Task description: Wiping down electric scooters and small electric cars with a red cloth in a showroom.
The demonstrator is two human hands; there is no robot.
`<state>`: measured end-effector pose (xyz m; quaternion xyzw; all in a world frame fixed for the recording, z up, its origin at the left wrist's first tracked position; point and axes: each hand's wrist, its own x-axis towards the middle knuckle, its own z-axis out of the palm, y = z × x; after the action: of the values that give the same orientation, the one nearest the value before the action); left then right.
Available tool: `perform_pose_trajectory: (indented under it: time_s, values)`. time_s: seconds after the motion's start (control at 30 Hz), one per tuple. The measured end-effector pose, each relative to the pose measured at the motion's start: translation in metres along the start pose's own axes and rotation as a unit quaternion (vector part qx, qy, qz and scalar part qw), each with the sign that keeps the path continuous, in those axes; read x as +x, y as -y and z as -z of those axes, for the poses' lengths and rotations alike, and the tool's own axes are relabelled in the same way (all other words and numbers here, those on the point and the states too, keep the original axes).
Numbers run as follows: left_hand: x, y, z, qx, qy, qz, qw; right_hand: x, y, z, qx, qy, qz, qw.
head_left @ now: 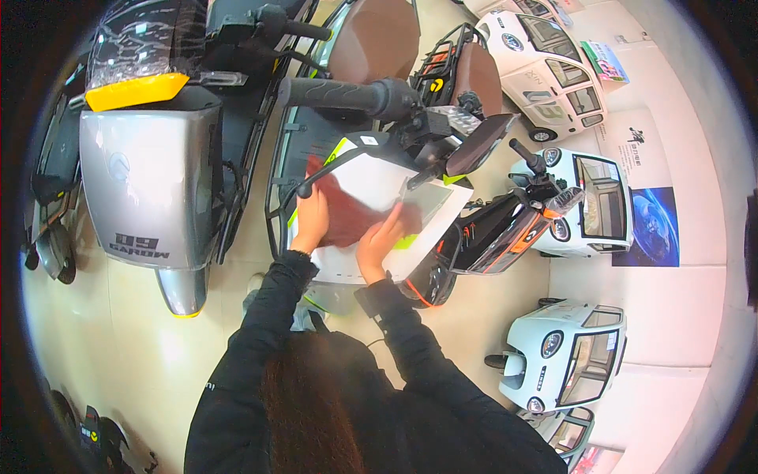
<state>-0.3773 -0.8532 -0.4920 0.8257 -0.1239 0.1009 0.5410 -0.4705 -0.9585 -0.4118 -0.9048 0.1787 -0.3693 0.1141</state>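
A dark red cloth [345,212] lies spread over the white front panel [391,178] of an electric scooter in front of me. My left hand [313,219] is at the cloth's left edge, closed on it, its fingertips partly hidden near the ball end of a black brake lever. Against the cloth's right part rests my right hand [381,243], fingers stretched out flat and pointing up the panel. Above the panel are the scooter's black handlebar grip [328,93] and a dark mirror [480,145].
Close on the left stands a silver scooter [150,178] with a yellow strip. An orange-and-black scooter [505,237] is at the right. Small white enclosed vehicles [564,359] line the right wall. Brown seats [373,39] lie beyond the handlebar.
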Motion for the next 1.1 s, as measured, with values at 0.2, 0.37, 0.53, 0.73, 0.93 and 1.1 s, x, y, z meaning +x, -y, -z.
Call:
perform_pose_trajectory:
  time_s: [0.2,0.37,0.53,0.73,0.93,1.1]
  values:
    - [-0.077,0.059,0.028,0.133,0.092,-0.023,0.987,-0.09,-0.017,0.014,-0.106,0.224,0.11,0.963]
    - [-0.087,0.049,0.036,0.287,0.245,0.019,0.926,-0.128,-0.032,0.035,-0.086,0.289,0.102,0.948]
    - [-0.094,0.023,0.039,0.292,0.207,0.04,0.933,-0.118,-0.03,0.048,-0.046,0.226,-0.121,0.966]
    - [-0.074,-0.041,0.031,0.07,0.095,-0.047,0.992,-0.063,-0.066,0.056,-0.008,0.068,-0.172,0.983]
    - [-0.041,-0.142,-0.007,0.091,-0.006,-0.029,0.995,0.042,-0.113,0.057,0.102,-0.034,-0.174,0.979]
    - [-0.018,-0.18,-0.048,0.22,-0.071,-0.065,0.971,0.129,-0.135,0.063,0.194,-0.058,-0.222,0.954]
